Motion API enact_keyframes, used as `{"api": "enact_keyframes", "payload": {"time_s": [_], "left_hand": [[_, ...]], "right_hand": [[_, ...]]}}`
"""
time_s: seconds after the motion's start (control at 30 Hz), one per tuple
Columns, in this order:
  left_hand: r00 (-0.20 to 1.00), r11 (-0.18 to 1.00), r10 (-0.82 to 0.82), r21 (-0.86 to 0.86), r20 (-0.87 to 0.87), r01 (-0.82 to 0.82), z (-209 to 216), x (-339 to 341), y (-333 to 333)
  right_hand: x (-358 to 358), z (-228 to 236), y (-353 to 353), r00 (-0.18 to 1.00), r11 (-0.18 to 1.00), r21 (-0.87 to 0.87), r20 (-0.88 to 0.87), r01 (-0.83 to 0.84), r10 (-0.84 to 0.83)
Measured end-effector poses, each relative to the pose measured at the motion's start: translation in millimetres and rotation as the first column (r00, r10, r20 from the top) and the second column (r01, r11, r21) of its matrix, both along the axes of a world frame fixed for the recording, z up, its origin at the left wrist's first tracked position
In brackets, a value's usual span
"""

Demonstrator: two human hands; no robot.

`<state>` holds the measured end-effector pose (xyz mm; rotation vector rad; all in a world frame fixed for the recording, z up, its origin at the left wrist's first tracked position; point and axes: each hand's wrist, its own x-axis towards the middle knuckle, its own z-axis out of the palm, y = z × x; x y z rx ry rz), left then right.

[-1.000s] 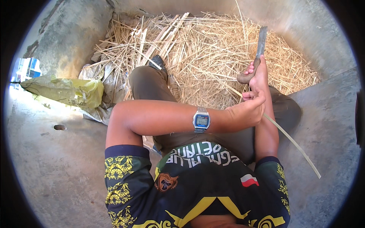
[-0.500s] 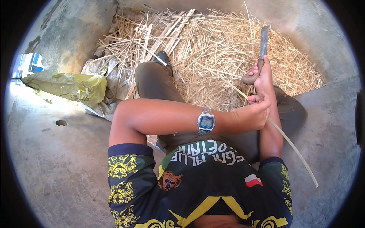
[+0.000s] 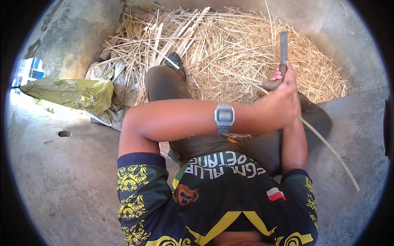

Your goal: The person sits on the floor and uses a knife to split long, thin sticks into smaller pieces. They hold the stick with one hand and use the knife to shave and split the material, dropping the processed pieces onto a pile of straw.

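Observation:
A knife with a straight grey blade (image 3: 283, 47) and a curved brown wooden handle (image 3: 271, 84) points away from me. Around that handle my right hand (image 3: 289, 74) is closed. My left hand (image 3: 281, 104), its arm reaching across my lap from the left, is just nearer to me than the right hand and overlaps it in view. A thin pale strip (image 3: 328, 145), which looks like bamboo, passes through the left hand; its free end curves down to the right. The left fingers are mostly hidden behind the back of the hand.
Beyond my crossed legs (image 3: 164, 84) lies a heap of pale shavings (image 3: 230, 53) against concrete walls. Longer split strips (image 3: 186, 30) stick out of it. At the left are a yellowish plastic sack (image 3: 78, 93) and a small hole (image 3: 65, 133) in the concrete floor.
My left hand has moved away from my body, up to the right hand. The strip's free end has shifted right and a little upward. The knife has dipped slightly toward me.

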<state>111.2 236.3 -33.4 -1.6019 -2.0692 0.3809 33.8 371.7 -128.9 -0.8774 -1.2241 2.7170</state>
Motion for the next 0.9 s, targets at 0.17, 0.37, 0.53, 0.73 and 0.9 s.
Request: {"api": "enact_keyframes", "payload": {"time_s": [0.17,0.37,0.53,0.73,0.9], "left_hand": [[0.887,0.957,0.2,0.111,0.417,-0.268,22,-94,-3],[0.733,0.703,0.302,0.377,0.609,-0.603,102,-159,-77],[0.848,0.29,-0.013,0.814,0.529,-0.503,111,-138,-147],[0.701,-0.074,-0.652,0.896,0.288,-0.437,103,-113,-196],[0.286,0.083,-0.943,0.955,0.168,-0.286,113,-86,-222]], "right_hand": [[-8,-25,5,0.999,1.0,0.009,-0.036,0.022,-0.022],[-1,-5,-12,0.992,0.975,0.182,-0.005,-0.126,0.128],[5,0,-31,0.959,0.822,0.558,-0.156,-0.112,0.237],[36,-5,-70,0.872,0.76,0.448,0.104,-0.471,0.479],[67,6,-135,0.864,0.715,0.539,0.046,-0.445,0.502]]}}
